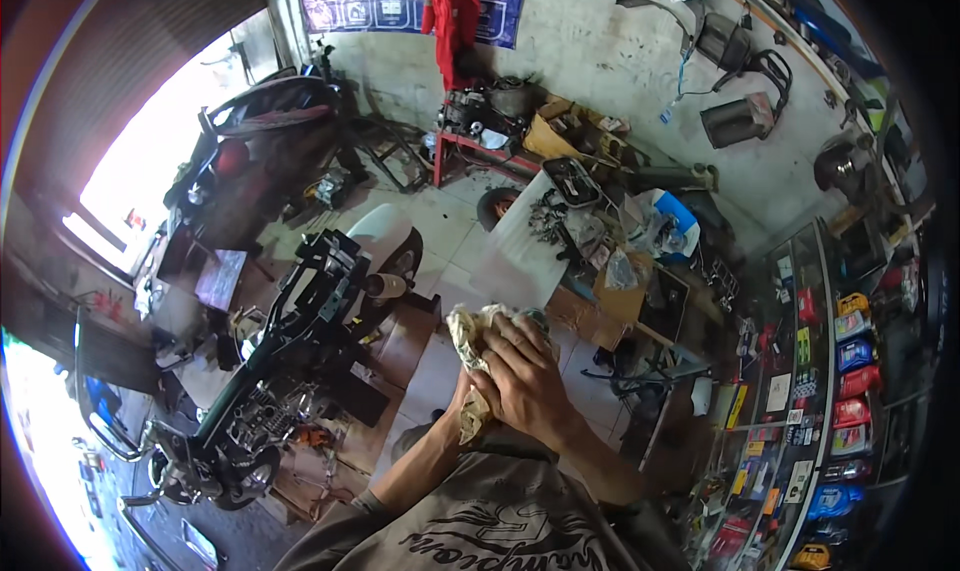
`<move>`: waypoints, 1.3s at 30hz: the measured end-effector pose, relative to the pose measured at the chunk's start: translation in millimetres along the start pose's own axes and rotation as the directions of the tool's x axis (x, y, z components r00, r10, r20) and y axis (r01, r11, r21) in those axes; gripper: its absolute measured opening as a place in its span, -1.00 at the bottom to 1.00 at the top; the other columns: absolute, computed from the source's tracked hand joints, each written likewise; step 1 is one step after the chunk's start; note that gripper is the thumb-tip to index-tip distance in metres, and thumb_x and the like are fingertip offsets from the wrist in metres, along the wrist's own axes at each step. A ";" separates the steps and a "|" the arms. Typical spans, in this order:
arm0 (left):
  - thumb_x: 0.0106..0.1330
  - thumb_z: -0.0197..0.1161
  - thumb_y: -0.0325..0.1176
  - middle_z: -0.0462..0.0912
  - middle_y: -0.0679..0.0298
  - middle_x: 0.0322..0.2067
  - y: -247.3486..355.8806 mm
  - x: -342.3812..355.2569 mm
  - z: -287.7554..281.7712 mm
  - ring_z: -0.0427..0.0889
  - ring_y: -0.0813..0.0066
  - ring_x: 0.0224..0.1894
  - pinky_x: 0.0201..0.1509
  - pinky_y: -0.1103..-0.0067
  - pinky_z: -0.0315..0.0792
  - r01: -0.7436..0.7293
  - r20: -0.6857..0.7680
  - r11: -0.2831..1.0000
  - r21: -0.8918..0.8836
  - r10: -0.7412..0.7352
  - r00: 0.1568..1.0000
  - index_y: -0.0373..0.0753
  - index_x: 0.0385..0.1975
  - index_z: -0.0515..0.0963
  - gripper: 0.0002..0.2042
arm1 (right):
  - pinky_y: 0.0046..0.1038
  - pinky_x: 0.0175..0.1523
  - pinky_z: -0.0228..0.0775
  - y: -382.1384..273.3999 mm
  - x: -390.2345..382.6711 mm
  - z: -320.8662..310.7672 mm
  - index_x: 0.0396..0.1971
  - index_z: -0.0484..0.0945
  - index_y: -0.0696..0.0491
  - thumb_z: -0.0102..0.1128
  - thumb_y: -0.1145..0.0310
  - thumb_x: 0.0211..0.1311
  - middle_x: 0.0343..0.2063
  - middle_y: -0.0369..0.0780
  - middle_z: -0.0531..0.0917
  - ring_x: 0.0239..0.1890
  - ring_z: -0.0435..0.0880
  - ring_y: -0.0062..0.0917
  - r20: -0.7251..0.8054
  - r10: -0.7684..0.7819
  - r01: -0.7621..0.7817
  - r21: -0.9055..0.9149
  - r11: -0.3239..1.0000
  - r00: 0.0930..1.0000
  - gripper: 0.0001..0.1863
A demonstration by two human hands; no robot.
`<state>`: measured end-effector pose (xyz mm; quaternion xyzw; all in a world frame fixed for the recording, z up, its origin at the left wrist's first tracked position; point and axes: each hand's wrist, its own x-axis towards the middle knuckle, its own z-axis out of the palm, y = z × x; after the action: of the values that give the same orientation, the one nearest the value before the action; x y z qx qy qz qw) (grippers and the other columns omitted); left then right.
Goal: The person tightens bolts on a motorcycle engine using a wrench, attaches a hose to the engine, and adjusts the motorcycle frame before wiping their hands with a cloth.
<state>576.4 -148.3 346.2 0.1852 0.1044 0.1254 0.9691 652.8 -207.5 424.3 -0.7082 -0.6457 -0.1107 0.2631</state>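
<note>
In front of my chest, both hands meet at a crumpled cream rag. My right hand lies over it, fingers bent and pressed against the cloth. Beneath, my left hand is mostly covered by the rag and the right hand, closed around the cloth. One end of the rag hangs down over the left wrist. Something small and greenish shows at the right hand's fingertips; I cannot make out what it is.
A stripped motorcycle frame with its engine stands to the left. Ahead is a workbench bearing loose parts and a black tray. On the right stands a glass cabinet beside shelved colored bottles. Another motorcycle is farther back left.
</note>
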 end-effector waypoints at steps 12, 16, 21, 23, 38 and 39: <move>0.09 -0.25 0.52 0.50 -0.03 -0.02 61.8 -18.8 -6.8 0.51 0.10 0.01 0.11 0.25 0.41 -0.033 -0.031 0.979 -0.202 0.027 0.999 -0.33 0.10 0.37 -0.06 | -0.34 -0.06 0.48 -0.2 -76.2 14.6 -0.24 0.52 0.26 0.14 0.53 0.07 -0.20 -0.01 0.58 -0.13 0.62 -0.24 -0.144 -0.036 0.067 0.218 0.974 0.989 -0.77; 0.10 -0.33 0.52 0.46 -0.01 0.05 59.4 -25.1 -4.6 0.49 0.12 0.06 0.11 0.25 0.42 0.045 0.042 0.979 -0.197 -0.037 0.998 -0.33 0.22 0.23 -0.02 | -0.39 -0.10 0.47 14.0 -64.0 -10.4 -0.16 0.50 0.21 0.11 0.47 0.17 -0.30 -0.01 0.60 -0.23 0.65 -0.25 -0.176 0.689 -0.146 0.913 0.382 0.703 -0.76; 0.22 0.02 0.24 0.48 0.11 0.01 30.3 -31.0 -16.4 0.54 0.23 -0.01 0.11 0.31 0.43 0.102 -0.033 0.991 0.088 -0.100 0.994 -0.33 0.12 0.30 -0.28 | -0.41 -0.13 0.47 19.2 -18.9 -39.9 0.01 0.45 0.17 0.24 0.36 0.13 -0.25 -0.04 0.64 -0.25 0.66 -0.27 0.326 0.103 -0.270 0.526 0.806 0.940 -0.56; 0.26 0.00 0.19 0.52 0.10 -0.05 31.1 -40.2 -21.7 0.56 0.24 -0.04 0.08 0.33 0.46 -0.228 0.141 0.800 0.556 0.180 0.974 -0.34 0.10 0.32 -0.33 | -0.35 0.02 0.40 12.7 -16.3 -46.7 0.08 0.42 0.16 0.21 0.36 0.12 -0.19 -0.04 0.61 -0.11 0.61 -0.25 0.445 0.094 -0.372 0.596 0.712 0.891 -0.51; 0.08 -0.22 0.51 0.46 -0.03 0.02 42.2 -41.4 -24.1 0.46 0.19 0.06 0.17 0.41 0.31 0.246 0.288 0.969 -0.013 -0.231 0.929 -0.56 0.09 0.30 0.04 | -0.35 0.06 0.44 8.5 -68.9 -95.9 -0.10 0.55 0.11 0.07 0.36 0.19 -0.05 -0.11 0.55 -0.03 0.56 -0.38 0.381 0.406 -0.550 0.678 0.488 0.831 -0.71; 0.09 -0.22 0.51 0.40 -0.07 0.09 45.1 -37.1 -20.5 0.40 0.12 0.14 0.23 0.37 0.26 0.248 0.418 0.964 -0.098 -0.186 0.889 -0.57 0.12 0.26 0.04 | -0.36 0.00 0.46 13.5 -74.7 -87.7 -0.13 0.55 0.14 0.03 0.23 0.25 -0.10 -0.14 0.58 -0.08 0.58 -0.40 0.051 0.588 -0.345 0.849 0.400 0.807 -0.67</move>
<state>527.0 -111.4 350.7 0.1216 -0.0883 -0.0177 0.9885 671.4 -317.1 457.6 -0.6297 -0.3516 0.1941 0.6649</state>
